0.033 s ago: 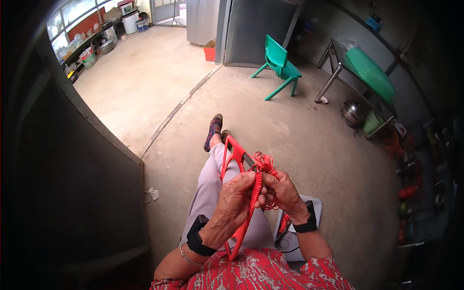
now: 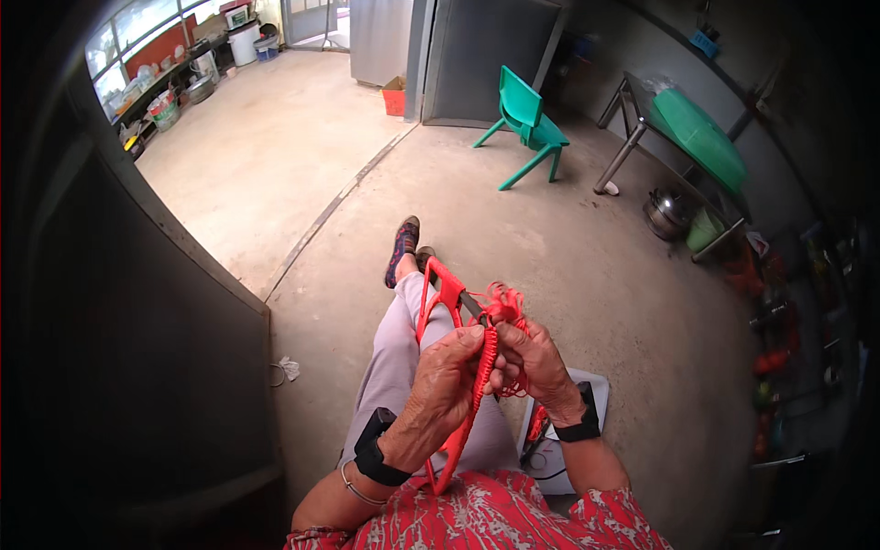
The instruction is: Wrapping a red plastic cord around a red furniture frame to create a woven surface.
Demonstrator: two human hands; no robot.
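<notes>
Fingers of your left hand (image 2: 446, 378) are curled tight around the red frame (image 2: 444, 295), pressed closed on its right-hand bar so the long loop stands steady in front of you. Your right hand (image 2: 536, 362) sits just beside it, fingertips pinched together on the red cord (image 2: 503, 302) where it meets that same bar; the 2 hands touch at the knuckles. That pairing looks deliberate: 1 hand braces the frame, the other works the cord against it.

A loose tuft of cord ends sprouts just above your right hand, beside a dark, slim tool or rod whose exact kind is too small to tell. The frame runs from near your patterned red shirt (image 2: 495, 518) up over your lap, its far end pointing toward your crossed feet and the dark shoe (image 2: 401, 249).

Both wrists, each with a black band, bend inward, forearms rising from the lower edge and converging over your pale trousers (image 2: 394, 353). You sit on a concrete floor (image 2: 587, 275); a green chair (image 2: 527, 124) and a green-topped table (image 2: 697, 137) stand well apart.
</notes>
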